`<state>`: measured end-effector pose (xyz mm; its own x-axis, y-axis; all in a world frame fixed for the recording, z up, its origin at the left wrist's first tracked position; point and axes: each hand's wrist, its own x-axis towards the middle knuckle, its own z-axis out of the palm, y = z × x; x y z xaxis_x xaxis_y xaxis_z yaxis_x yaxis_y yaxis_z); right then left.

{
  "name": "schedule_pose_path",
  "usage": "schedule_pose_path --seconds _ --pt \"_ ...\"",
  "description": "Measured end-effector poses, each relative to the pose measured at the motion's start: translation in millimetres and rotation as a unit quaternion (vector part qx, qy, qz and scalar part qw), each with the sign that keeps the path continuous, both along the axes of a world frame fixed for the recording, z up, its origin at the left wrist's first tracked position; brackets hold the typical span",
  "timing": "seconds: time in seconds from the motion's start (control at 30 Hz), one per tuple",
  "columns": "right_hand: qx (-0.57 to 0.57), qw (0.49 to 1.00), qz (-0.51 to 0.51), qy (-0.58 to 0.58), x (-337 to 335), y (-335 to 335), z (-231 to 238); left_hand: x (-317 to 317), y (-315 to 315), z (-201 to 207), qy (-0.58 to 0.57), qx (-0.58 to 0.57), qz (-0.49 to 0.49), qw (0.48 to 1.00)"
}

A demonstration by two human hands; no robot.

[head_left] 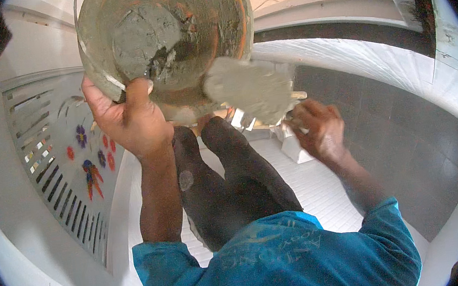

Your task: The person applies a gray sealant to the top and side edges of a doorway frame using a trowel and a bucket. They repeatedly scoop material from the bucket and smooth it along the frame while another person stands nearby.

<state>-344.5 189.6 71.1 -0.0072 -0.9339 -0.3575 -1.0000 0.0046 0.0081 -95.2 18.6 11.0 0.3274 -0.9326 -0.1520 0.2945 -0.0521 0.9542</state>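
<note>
L hand (131,119) at 10 o'clock, fingers wrapped on near rim of tilted bucket (213,16) at 11 o'clock, thumb over the lip, w/ grey paste (145,37) inside. R hand (320,130) at 3 o'clock, fingers curled tight on handle end of paste-covered trowel (254,90) at 1 o'clock, blade overlapping bucket's 4 o'clock edge; can't tell if touching. Flowered panel (87,152) approx 9 o'clock.

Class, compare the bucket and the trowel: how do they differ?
The bucket is round and deep; the trowel looks flat. The bucket appears larger than the trowel. The left hand grips the bucket; the right hand holds the trowel. Both carry grey, mortar-like paste.
</note>
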Motion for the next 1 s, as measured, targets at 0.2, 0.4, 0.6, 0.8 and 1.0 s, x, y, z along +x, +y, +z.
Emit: schedule_pose_path --seconds 0.2,0.4,0.6,0.8,1.0 --pt "-0.079 0.995 0.038 -0.047 26 -57 15 -3 21 0 -0.106 0.023 0.044 0.993" --pt "-0.144 0.977 0.130 0.088 39 -119 7 -5 40 13 -0.126 0.056 0.090 0.986" --pt "-0.122 0.986 0.116 0.011 63 -104 -3 3 39 8 -0.078 0.027 0.071 0.994" --pt "-0.026 0.983 -0.036 -0.176 61 -105 19 15 25 -1 -0.017 0.058 0.066 0.996" --pt "-0.161 0.958 0.005 -0.239 59 -120 92 21 23 -19 0.093 0.139 0.078 0.983"
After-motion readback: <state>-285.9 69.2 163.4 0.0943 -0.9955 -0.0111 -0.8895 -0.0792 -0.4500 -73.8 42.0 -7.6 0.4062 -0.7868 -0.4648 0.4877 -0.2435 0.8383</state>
